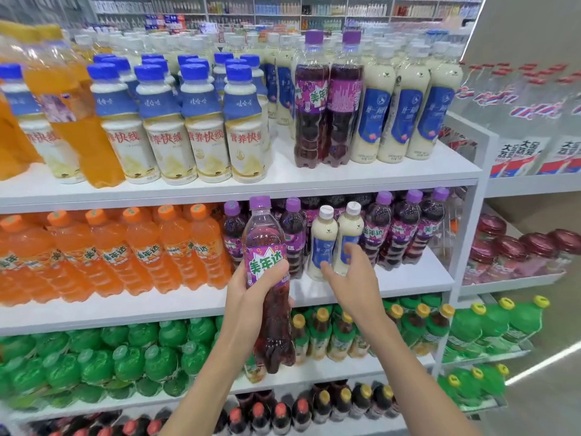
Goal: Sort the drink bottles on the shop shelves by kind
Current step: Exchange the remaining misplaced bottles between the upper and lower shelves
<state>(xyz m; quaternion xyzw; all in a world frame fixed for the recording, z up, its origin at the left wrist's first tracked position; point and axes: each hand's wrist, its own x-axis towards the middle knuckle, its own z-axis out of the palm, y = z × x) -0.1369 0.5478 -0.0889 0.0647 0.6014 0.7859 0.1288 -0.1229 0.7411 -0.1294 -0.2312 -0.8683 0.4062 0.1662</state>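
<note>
On the top shelf point(283, 176), two grape sodas point(328, 99) stand between milk drinks point(201, 121) on their left and milk teas point(408, 111) on their right. On the middle shelf point(408, 278), orangeades point(125, 253) fill the left half and a grape row point(405, 234) the right. A tea pair point(325, 243) stands at its front edge within that row. The left hand point(248, 291) holds a bottle point(265, 243) before this shelf. The right hand point(352, 275) touches the tea pair.

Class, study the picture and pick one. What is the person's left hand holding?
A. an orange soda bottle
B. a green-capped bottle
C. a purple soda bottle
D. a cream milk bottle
C: the left hand grips a purple soda bottle, its thumb and fingers curled round the label.
</note>
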